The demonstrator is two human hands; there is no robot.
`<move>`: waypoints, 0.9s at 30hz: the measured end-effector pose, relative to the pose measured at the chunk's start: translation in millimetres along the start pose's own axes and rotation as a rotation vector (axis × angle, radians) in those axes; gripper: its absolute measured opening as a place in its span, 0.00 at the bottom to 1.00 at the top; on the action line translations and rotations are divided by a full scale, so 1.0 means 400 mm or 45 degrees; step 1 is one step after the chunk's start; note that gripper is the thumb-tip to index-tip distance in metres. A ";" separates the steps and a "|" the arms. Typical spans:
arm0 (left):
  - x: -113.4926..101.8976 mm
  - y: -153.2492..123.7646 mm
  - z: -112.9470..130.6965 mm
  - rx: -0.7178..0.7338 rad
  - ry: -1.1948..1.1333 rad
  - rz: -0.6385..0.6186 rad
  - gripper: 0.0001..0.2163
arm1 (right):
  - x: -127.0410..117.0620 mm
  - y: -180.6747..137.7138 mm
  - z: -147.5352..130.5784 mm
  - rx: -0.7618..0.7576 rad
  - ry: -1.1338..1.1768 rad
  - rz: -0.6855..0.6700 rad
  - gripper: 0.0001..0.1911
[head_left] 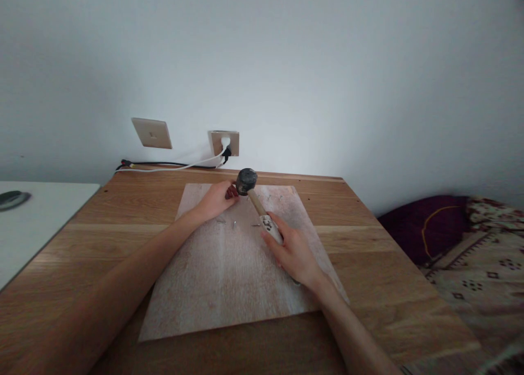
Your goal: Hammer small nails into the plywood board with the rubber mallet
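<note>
Clamping its fingers round the mallet (256,202), the right hand (295,249) holds the black head just beside the left hand (218,199), fingers curled, on what I cannot tell. A stray swing could bruise those fingertips; nails (234,225) sit near them on the board (229,277).

I've got a bare, slim left forearm (139,268) in view, broad low down, tapering to a narrow wrist (198,216). Over on the right, I see a bare right forearm (347,328), just as slender, narrowing into a bare right hand (297,250). The left hand (215,201) is bare too; slim fingers (280,222) on both.
</note>
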State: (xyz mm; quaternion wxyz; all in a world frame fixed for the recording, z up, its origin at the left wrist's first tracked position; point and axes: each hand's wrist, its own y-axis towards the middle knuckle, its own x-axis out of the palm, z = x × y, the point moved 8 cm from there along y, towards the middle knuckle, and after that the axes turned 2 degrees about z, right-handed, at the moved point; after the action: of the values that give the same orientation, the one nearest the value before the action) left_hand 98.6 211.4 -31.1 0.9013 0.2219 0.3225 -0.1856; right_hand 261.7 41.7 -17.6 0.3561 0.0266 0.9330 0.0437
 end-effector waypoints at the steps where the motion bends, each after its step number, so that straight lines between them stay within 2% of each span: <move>1: 0.001 0.000 -0.002 -0.010 -0.011 -0.003 0.09 | 0.000 0.000 0.001 0.001 -0.002 0.000 0.27; 9: -0.005 -0.002 -0.002 -0.007 -0.008 0.037 0.16 | 0.008 -0.004 0.002 0.000 -0.029 -0.053 0.27; 15: -0.007 0.005 -0.009 -0.001 -0.054 0.014 0.16 | 0.008 -0.008 0.003 -0.021 -0.011 -0.041 0.26; 18: -0.026 0.003 0.007 -0.005 0.045 0.035 0.12 | 0.004 -0.011 0.009 -0.013 0.043 -0.011 0.25; 20: -0.019 -0.008 0.051 0.085 0.144 -0.069 0.06 | -0.008 -0.013 0.018 0.035 0.089 0.051 0.27; 23: 0.029 -0.055 0.154 0.394 0.352 -0.316 0.02 | -0.034 -0.018 0.030 0.131 0.168 0.166 0.30; 25: 0.066 -0.099 0.218 0.614 0.524 -0.379 0.03 | -0.047 -0.021 0.033 0.189 0.243 0.200 0.33; 27: 0.101 -0.137 0.263 0.768 0.642 -0.378 0.03 | -0.055 -0.023 0.033 0.219 0.305 0.213 0.34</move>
State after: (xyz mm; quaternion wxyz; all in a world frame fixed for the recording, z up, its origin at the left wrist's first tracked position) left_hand 154.0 103.5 -0.2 0.6523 0.4653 0.4926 -0.3397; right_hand 286.8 31.6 -13.6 0.2339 0.1292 0.9636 -0.0041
